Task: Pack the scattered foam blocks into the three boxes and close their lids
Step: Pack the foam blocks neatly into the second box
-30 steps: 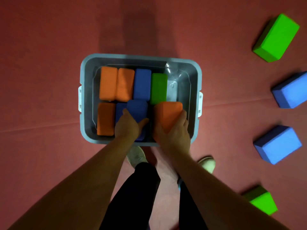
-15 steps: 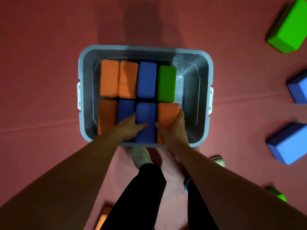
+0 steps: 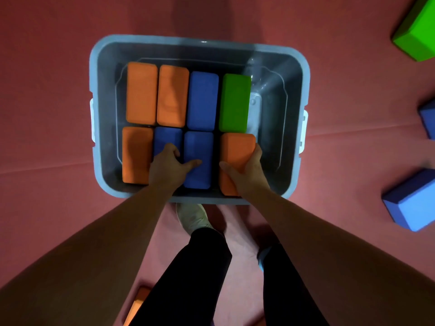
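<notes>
Grey plastic box (image 3: pixel 93 74) on red floor (image 3: pixel 44 95). Right hand (image 3: pixel 247 171) grips an orange rectangular foam block (image 3: pixel 237 147), seating it beside the blue rectangular foam blocks (image 3: pixel 199 177) under the left hand (image 3: pixel 167 168) — probably steadying them, grip unclear.

**Desk:** What is the person wearing?

**Photographer:** Black trousers (image 3: pixel 193 278) cover both legs. Both forearms are bare from the frame's edge down to the left hand (image 3: pixel 167 167) and the right hand (image 3: pixel 247 171).

**Desk:** And on the feet?

**Photographer:** There is a pale, off-white shoe (image 3: pixel 191 217) with a rounded toe on the left foot. Only a light-blue sliver of the right shoe (image 3: pixel 261 258) shows beside the trouser leg.
</notes>
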